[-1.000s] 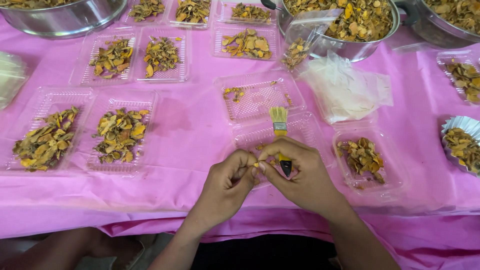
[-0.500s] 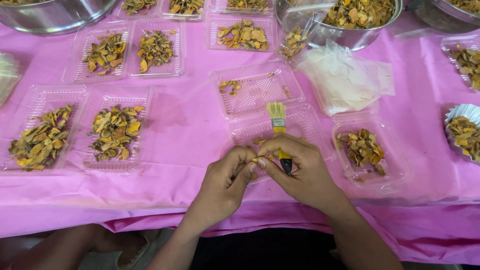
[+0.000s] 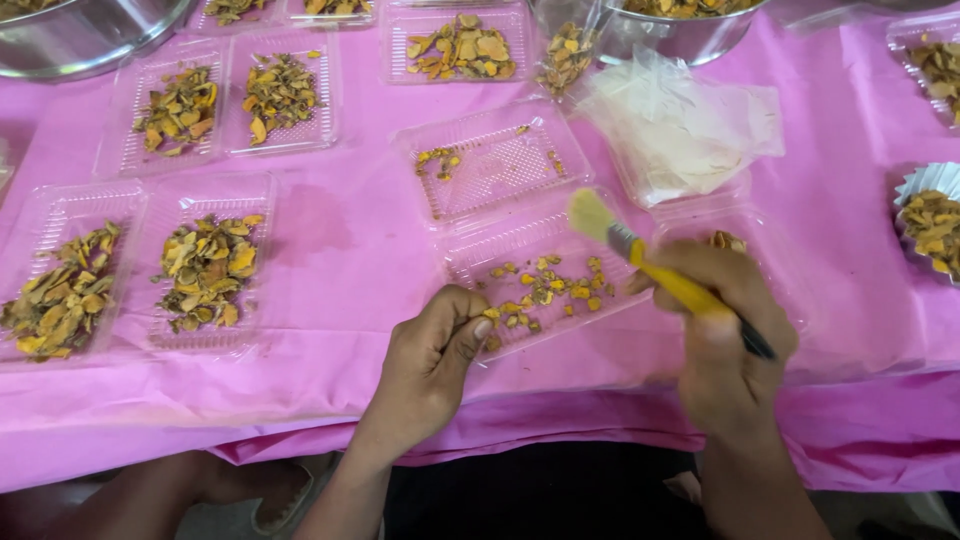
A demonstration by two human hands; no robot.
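Note:
My right hand (image 3: pixel 728 330) grips a small brush (image 3: pixel 650 265) with a yellow handle and pale bristles, which point up and left over a clear plastic tray (image 3: pixel 535 275). That tray holds a few small yellow-orange dried slices (image 3: pixel 545 290). My left hand (image 3: pixel 435 355) is curled at the tray's near left corner, fingertips pinched on a small yellow piece (image 3: pixel 492 315). A second clear tray (image 3: pixel 490 160) with only a few bits lies just beyond.
Filled trays of dried slices lie at the left (image 3: pixel 205 265) (image 3: pixel 60 280) and farther back (image 3: pixel 280 95) (image 3: pixel 460 45). A stack of clear bags (image 3: pixel 680 125) lies at the right. Metal bowls (image 3: pixel 70 35) (image 3: pixel 680 25) stand at the back. A pink cloth (image 3: pixel 330 300) covers the table.
My hands were together over the near tray; now they have parted. The right hand has swung right with the brush, the left stays at the tray's corner. The view moved closer.

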